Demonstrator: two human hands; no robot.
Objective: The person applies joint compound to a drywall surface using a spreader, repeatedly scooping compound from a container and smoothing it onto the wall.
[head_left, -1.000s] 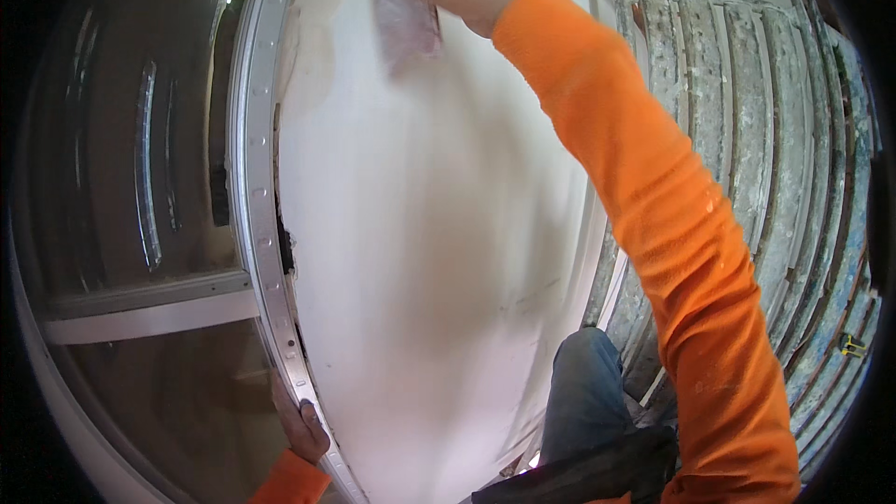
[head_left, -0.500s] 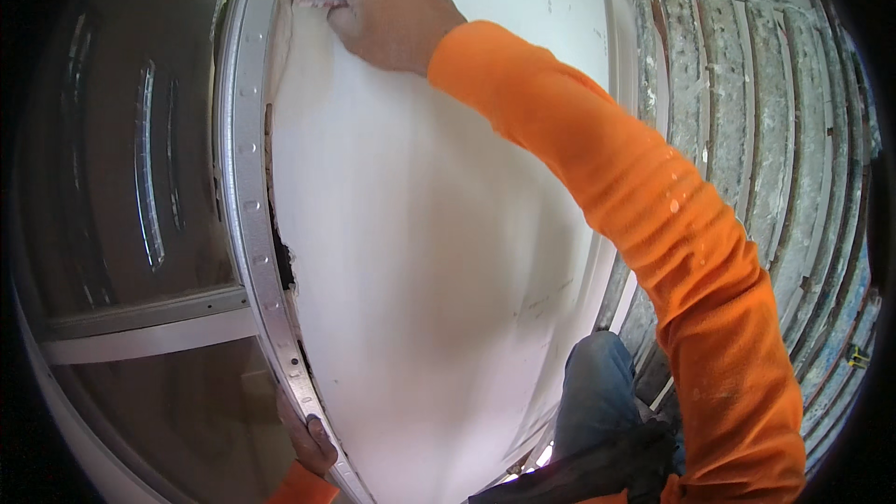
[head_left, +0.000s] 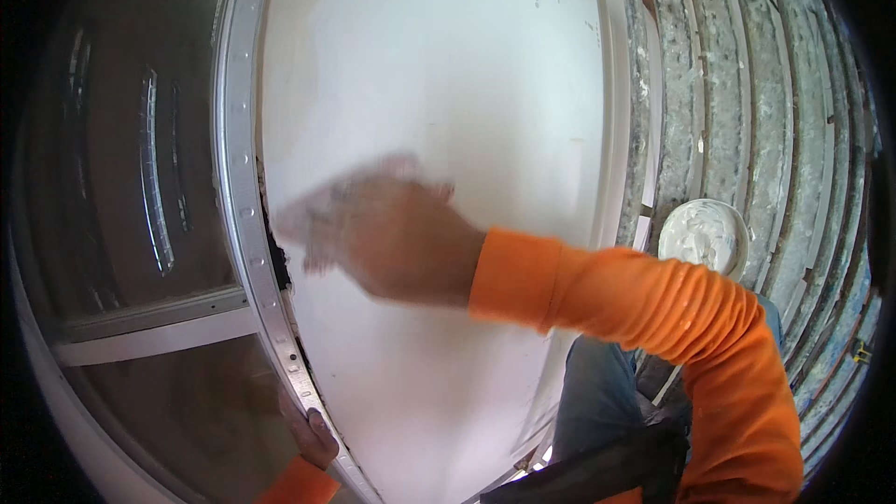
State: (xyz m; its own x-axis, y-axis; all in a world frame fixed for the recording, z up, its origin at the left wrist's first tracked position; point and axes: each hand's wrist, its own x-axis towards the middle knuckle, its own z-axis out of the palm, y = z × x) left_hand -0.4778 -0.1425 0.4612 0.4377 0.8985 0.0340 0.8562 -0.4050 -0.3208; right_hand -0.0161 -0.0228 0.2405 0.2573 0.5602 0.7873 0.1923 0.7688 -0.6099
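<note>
At the lower left, my left hand (head_left: 311, 431) wraps its fingers round the edge of a perforated metal strip (head_left: 250, 215). This strip runs down beside a large white board (head_left: 448, 103), with a dark ragged gap (head_left: 278, 257) between them. My right hand (head_left: 383, 229) is over the board beside that gap, smeared by motion. Its fingers are too blurred to show whether they hold anything. A round white tub (head_left: 707, 235) with white paste in it stands to the right, partly behind my orange right sleeve.
Dark glass panes (head_left: 159, 177) with a pale crossbar (head_left: 159, 341) lie left of the metal strip. Paste-spattered scaffold planks (head_left: 719, 103) fill the right side. My jeans-covered knee (head_left: 588, 392) is near the board's lower right edge.
My right hand has come down from the top of the gap to its middle. The tub of paste, unseen before, now shows. My left hand stays on the metal strip.
</note>
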